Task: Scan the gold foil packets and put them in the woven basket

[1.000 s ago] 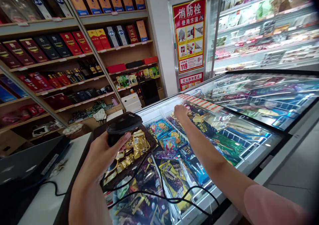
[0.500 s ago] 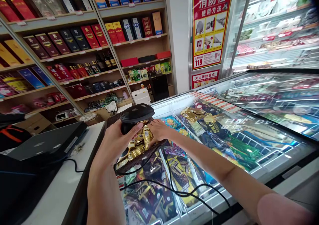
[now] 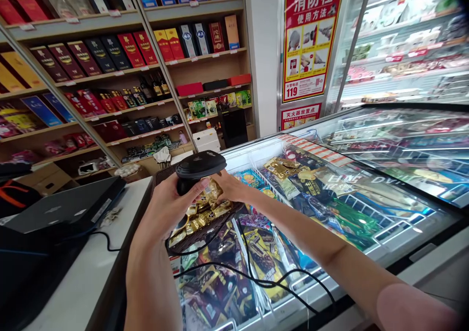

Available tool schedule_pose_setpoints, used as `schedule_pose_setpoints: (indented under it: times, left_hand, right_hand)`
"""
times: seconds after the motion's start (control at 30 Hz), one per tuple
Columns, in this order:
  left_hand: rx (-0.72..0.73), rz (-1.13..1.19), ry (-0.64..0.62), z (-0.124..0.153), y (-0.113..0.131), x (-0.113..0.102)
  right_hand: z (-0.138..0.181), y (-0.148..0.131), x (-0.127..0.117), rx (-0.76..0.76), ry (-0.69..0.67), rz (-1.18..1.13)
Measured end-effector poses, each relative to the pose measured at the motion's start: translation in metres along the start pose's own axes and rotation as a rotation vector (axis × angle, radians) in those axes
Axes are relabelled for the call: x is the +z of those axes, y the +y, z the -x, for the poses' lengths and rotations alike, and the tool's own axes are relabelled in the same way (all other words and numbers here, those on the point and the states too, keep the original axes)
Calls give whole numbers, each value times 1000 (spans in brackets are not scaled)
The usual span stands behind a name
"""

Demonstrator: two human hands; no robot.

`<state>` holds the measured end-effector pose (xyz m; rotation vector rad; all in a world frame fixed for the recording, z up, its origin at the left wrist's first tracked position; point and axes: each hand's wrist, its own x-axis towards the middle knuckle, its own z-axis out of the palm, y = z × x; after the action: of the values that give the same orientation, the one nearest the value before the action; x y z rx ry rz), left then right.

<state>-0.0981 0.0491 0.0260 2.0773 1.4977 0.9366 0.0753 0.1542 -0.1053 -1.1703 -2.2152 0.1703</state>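
My left hand (image 3: 170,199) is wrapped around the handle of a black barcode scanner (image 3: 201,165), its thumb lying along the near side. The scanner's head sits above a dark woven basket (image 3: 194,238) full of small gold-wrapped packets (image 3: 200,218). Reaching in from the right, my right hand (image 3: 232,188) grips a gold packet (image 3: 212,191) just beneath the scanner's head. Its fingertips are partly hidden behind the scanner and the packet. A black cable (image 3: 252,277) trails from the basket's side across the freezer glass.
Under the basket, a glass-topped freezer (image 3: 264,316) holds bagged ice creams in wire dividers. On the left, a white counter (image 3: 124,233) carries a black device (image 3: 66,204). Shelves of boxed bottles (image 3: 110,52) and a red fire-hydrant poster (image 3: 309,37) stand behind.
My right hand has drawn a gold packet up and in beneath the scanner's head. My left hand and the scanner have barely shifted.
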Motion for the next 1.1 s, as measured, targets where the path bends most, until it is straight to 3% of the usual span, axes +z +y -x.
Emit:
schedule_pose_setpoints:
  times: [0.13,0.27,0.47,0.67,0.8,0.97,1.1]
  left_hand:
    - [8,-14,-6,-2,-5,0]
    - [14,-28,-5,-3,-7,0]
    - [-12,-63,-2,-7,-9,3]
    - [-18,-61,-37,-10,-6,11]
    - [-18,-19,19,-6,3,16]
    - [-52,11,-40,-6,0,14]
    - [-35,14,-5,-8,-4,15]
  right_hand:
    - [-8,-1,3,187,71,-402]
    - [-10,8,-15,240,133,-678]
    - [-2,39,-77,434,250,-505]
    - [18,41,-128,521,207,-323]
    - [23,37,-140,502,222,-271]
    - [22,37,-140,489,206,-239]
    - [21,37,-138,473,174,-242]
